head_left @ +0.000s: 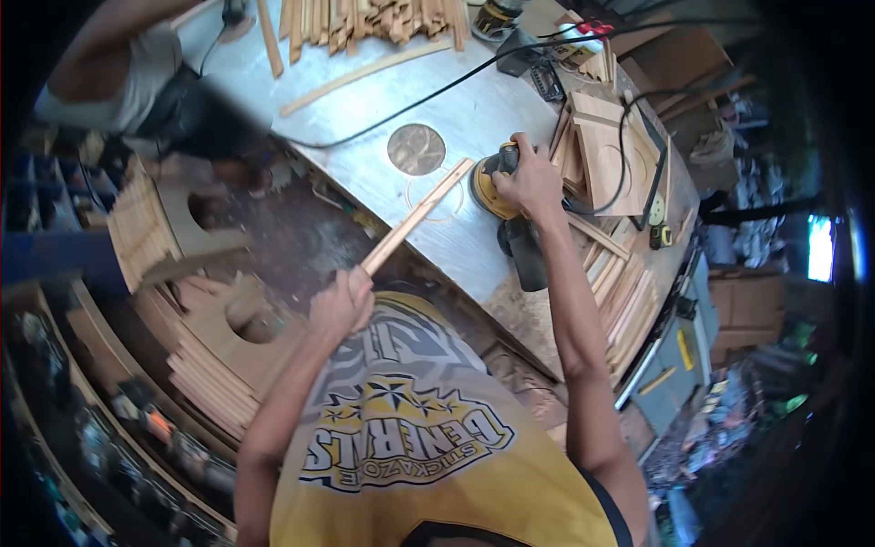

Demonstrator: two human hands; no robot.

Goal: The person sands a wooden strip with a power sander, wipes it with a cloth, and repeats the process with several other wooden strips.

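Note:
My left hand is closed around the near end of a narrow wooden strip, close in front of my body. The strip slants away over the metal-topped table, its far end close to the sander. My right hand grips the top of a yellow and black orbital sander, fingers wrapped over its head. A black dust canister sticks out from the sander toward me. Beside the strip, a round dark disc shows in the tabletop.
Many wooden strips are piled at the table's far side. A black cable crosses the surface. Wooden panels, more strips and a tape measure lie right. Another person stands upper left; cut boards are stacked below.

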